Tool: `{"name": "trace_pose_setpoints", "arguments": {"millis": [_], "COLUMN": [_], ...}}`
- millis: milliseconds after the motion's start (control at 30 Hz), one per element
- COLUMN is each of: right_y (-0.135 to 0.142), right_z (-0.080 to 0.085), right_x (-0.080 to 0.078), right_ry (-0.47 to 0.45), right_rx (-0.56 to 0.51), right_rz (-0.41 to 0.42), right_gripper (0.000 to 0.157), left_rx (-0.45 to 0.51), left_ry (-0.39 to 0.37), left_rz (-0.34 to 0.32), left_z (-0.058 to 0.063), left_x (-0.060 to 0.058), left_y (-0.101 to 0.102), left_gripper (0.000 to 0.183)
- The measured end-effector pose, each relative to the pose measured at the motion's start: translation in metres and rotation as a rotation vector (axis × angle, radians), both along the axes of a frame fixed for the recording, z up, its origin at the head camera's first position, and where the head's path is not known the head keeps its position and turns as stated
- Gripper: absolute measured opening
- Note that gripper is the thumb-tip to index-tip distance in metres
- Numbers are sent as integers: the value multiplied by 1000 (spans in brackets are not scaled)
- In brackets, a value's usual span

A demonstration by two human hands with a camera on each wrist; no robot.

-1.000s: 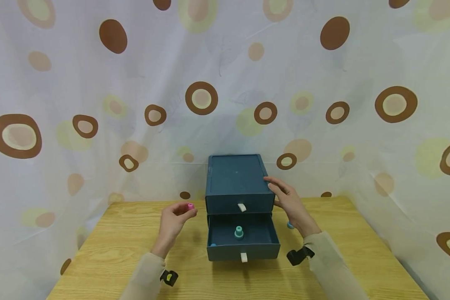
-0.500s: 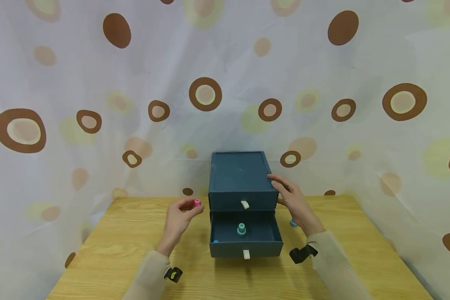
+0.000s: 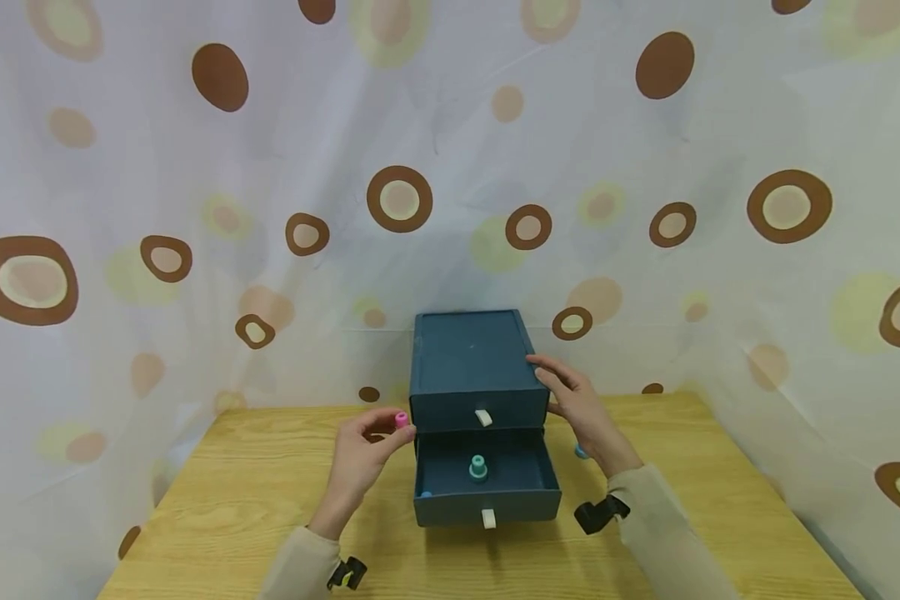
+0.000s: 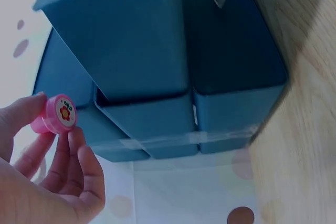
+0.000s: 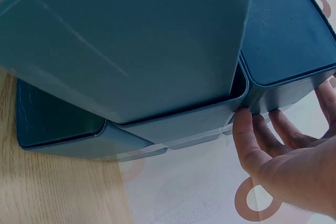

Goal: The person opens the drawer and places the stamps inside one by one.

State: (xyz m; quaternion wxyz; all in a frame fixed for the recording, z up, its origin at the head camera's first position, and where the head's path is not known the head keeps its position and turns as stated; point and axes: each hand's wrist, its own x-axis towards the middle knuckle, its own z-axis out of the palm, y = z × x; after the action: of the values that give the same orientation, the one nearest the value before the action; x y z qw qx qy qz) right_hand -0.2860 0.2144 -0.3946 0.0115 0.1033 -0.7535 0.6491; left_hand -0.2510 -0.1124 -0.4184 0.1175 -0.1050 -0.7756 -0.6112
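My left hand [image 3: 360, 462] pinches a small pink stamp [image 3: 401, 420] between thumb and fingers, beside the left side of the dark blue drawer cabinet [image 3: 468, 350]. In the left wrist view, the stamp's round end [image 4: 66, 113] bears a red flower picture. My right hand [image 3: 587, 417] rests its fingers against the cabinet's upper right side; in the right wrist view the fingers [image 5: 247, 135] touch its side wall. One drawer [image 3: 457, 510], under the top one, is pulled out. A teal stamp [image 3: 477, 468] stands inside, and a small blue thing [image 3: 426, 495] shows at its front left corner, mostly hidden.
A blue object [image 3: 581, 452] lies on the wooden table [image 3: 270, 492] right of the cabinet, partly behind my right wrist. White pull tabs [image 3: 483, 417] stick out from the drawer fronts. A patterned curtain [image 3: 330, 333] hangs close behind.
My left hand has moved right with the pink stamp, closer to the cabinet and the pulled-out drawer. My right hand stays at the cabinet's side. The head view shifted slightly.
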Motion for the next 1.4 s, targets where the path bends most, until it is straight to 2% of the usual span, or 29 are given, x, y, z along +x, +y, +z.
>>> {"name": "trace_pose_setpoints", "arguments": {"millis": [167, 467, 700, 933, 1233, 1400], "right_y": [0, 0, 0, 0, -1, -1], "right_z": [2, 0, -1, -1, 0, -1], "right_x": [1, 0, -1, -1, -1, 0], "right_ry": [3, -3, 3, -2, -3, 1], "right_rx": [0, -2, -6, -10, -7, -5], "right_rz": [-8, -3, -6, 1, 3, -6], "right_gripper": [52, 54, 55, 55, 55, 54], "left_rx": [-21, -113, -302, -434, -621, -727], "left_ry": [11, 39, 131, 121, 148, 159], "left_rz": [-70, -133, -170, -215, -259, -322], "left_z": [4, 2, -2, -2, 0, 2], "left_x": [3, 3, 0, -2, -6, -9], "left_y": [7, 16, 23, 25, 32, 35], "left_gripper": [29, 23, 25, 24, 27, 25]}}
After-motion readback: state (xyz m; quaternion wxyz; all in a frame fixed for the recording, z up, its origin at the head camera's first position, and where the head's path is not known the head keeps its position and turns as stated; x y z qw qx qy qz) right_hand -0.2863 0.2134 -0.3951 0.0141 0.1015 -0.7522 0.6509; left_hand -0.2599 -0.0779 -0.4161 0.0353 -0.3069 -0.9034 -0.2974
